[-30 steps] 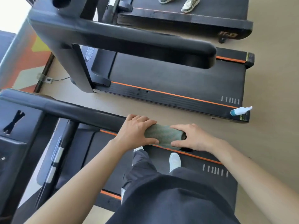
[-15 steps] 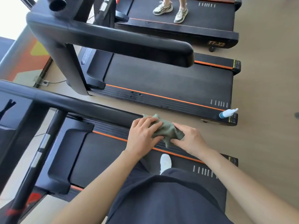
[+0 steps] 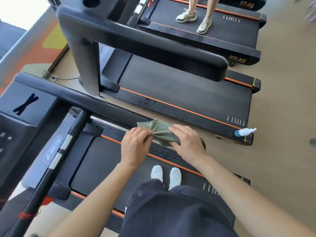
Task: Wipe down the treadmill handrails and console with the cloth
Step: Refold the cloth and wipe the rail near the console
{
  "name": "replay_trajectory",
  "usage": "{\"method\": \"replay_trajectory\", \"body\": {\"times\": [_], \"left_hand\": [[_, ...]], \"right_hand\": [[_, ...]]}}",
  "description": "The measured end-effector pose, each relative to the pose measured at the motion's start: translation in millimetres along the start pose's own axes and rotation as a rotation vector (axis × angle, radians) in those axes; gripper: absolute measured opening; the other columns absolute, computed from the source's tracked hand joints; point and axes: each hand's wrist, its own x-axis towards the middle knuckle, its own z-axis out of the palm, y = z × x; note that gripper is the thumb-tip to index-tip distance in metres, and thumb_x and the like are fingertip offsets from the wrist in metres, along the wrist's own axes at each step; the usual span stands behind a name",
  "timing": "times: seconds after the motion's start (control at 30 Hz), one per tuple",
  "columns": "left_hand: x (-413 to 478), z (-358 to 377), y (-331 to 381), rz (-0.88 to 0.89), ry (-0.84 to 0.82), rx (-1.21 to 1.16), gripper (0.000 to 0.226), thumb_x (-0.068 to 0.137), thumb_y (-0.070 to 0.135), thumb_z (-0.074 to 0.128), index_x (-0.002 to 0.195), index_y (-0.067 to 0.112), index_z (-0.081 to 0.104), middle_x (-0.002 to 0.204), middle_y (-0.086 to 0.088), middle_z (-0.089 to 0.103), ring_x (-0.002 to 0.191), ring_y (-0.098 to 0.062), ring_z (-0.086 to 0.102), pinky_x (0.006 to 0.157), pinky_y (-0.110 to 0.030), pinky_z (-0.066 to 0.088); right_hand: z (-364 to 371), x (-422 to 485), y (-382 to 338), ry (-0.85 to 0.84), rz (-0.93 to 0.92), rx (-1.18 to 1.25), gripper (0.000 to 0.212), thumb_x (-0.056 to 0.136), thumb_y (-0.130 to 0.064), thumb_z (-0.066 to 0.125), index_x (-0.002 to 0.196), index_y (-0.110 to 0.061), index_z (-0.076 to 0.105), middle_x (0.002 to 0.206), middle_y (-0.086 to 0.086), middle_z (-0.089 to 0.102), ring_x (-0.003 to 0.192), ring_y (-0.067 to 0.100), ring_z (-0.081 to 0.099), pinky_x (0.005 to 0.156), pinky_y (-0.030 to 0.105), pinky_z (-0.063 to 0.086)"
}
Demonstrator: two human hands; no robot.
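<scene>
A crumpled green cloth (image 3: 159,131) hangs between my two hands at the far end of the black right handrail (image 3: 95,104) of the treadmill I stand on. My left hand (image 3: 135,145) pinches the cloth's left part. My right hand (image 3: 187,142) lies over its right part, fingers bent around it, and hides the handrail's tip. The console (image 3: 18,117) is at the left edge, with a dark X mark on its panel. A thin black bar (image 3: 56,161) with silver grip plates runs below the console.
A white spray bottle with a blue band (image 3: 244,132) lies on the rear corner of the neighbouring treadmill (image 3: 171,93). That machine's thick handrail (image 3: 153,47) juts over its belt. Another person's legs and sneakers (image 3: 195,19) stand on a third treadmill beyond.
The cloth was wrapped flat around the handrail end under both hands; it has since been lifted and bunched up between them. The view has tilted up, showing more of the far treadmills.
</scene>
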Motion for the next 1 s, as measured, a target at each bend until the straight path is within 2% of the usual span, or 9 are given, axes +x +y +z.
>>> {"method": "replay_trajectory", "body": {"times": [0.1, 0.17, 0.3, 0.47, 0.57, 0.67, 0.77, 0.9, 1.0], "left_hand": [[-13, -18, -7, -0.385, -0.048, -0.243, 0.007, 0.085, 0.021, 0.072, 0.092, 0.023, 0.075, 0.082, 0.011, 0.071, 0.072, -0.011, 0.061, 0.071, -0.035, 0.054], [-19, -28, -11, -0.488, -0.062, -0.446, 0.005, 0.085, 0.024, 0.070, 0.090, 0.025, 0.072, 0.085, 0.013, 0.072, 0.075, -0.009, 0.064, 0.072, -0.033, 0.055], [-22, -44, -7, -0.650, -0.101, -0.708, 0.009, 0.089, 0.016, 0.074, 0.086, 0.021, 0.067, 0.075, 0.016, 0.068, 0.067, -0.003, 0.058, 0.065, -0.019, 0.045], [-25, -49, -5, -1.021, -0.200, -1.218, 0.024, 0.091, 0.034, 0.072, 0.108, 0.018, 0.076, 0.106, -0.009, 0.076, 0.103, -0.029, 0.072, 0.090, -0.046, 0.059], [-35, -55, -14, -1.144, -0.068, -1.210, 0.014, 0.098, 0.011, 0.065, 0.105, 0.005, 0.075, 0.094, -0.014, 0.075, 0.083, -0.028, 0.073, 0.072, -0.038, 0.062], [-44, -51, -44, -1.324, 0.098, -1.204, 0.016, 0.098, 0.005, 0.061, 0.109, 0.000, 0.072, 0.096, -0.015, 0.073, 0.074, -0.024, 0.072, 0.058, -0.028, 0.057], [-44, -34, -83, -1.434, 0.286, -1.205, 0.021, 0.100, 0.009, 0.058, 0.118, 0.011, 0.068, 0.120, -0.013, 0.072, 0.096, -0.027, 0.070, 0.068, -0.031, 0.053], [-11, -17, -115, -1.622, 0.557, -1.458, 0.031, 0.106, 0.013, 0.047, 0.132, 0.026, 0.058, 0.126, -0.001, 0.067, 0.104, -0.020, 0.067, 0.081, -0.034, 0.054], [15, -4, -132, -1.583, 0.640, -1.640, 0.035, 0.107, 0.009, 0.042, 0.129, 0.030, 0.060, 0.131, -0.002, 0.067, 0.115, -0.024, 0.066, 0.086, -0.040, 0.055]], "right_hand": [[4, 14, -19, 0.039, -0.094, 0.011, 0.035, 0.071, -0.003, 0.082, 0.104, -0.014, 0.078, 0.114, 0.002, 0.073, 0.101, 0.028, 0.064, 0.089, 0.037, 0.051], [4, 20, -32, 0.027, -0.131, 0.051, 0.027, 0.075, -0.001, 0.077, 0.098, -0.014, 0.078, 0.108, -0.001, 0.074, 0.098, 0.023, 0.063, 0.088, 0.030, 0.048], [6, 25, -60, -0.037, -0.144, 0.168, 0.019, 0.082, -0.008, 0.077, 0.101, -0.012, 0.077, 0.106, -0.003, 0.075, 0.099, 0.017, 0.065, 0.090, 0.032, 0.052], [25, 10, -87, -0.242, -0.186, 0.239, 0.031, 0.082, -0.014, 0.072, 0.112, -0.018, 0.075, 0.119, -0.010, 0.071, 0.109, 0.014, 0.063, 0.098, 0.030, 0.049], [28, 6, -94, -0.325, -0.176, 0.300, 0.039, 0.078, -0.021, 0.070, 0.117, -0.019, 0.074, 0.125, -0.010, 0.069, 0.117, 0.009, 0.061, 0.104, 0.027, 0.046], [23, 17, -88, -0.164, -0.251, 0.200, 0.038, 0.077, -0.020, 0.072, 0.115, -0.016, 0.075, 0.123, -0.004, 0.070, 0.112, 0.017, 0.061, 0.100, 0.032, 0.048], [23, 43, -70, -0.077, -0.235, -0.033, 0.052, 0.079, -0.024, 0.073, 0.130, -0.017, 0.066, 0.135, 0.001, 0.061, 0.119, 0.025, 0.053, 0.102, 0.043, 0.044], [22, 67, -51, -0.356, -0.041, -0.129, 0.077, 0.084, -0.042, 0.068, 0.152, -0.038, 0.034, 0.146, -0.006, 0.047, 0.126, 0.024, 0.047, 0.106, 0.048, 0.041], [15, 72, -42, -0.449, -0.027, -0.046, 0.081, 0.086, -0.046, 0.066, 0.152, -0.053, 0.021, 0.144, -0.013, 0.046, 0.125, 0.019, 0.047, 0.104, 0.045, 0.044]]}}
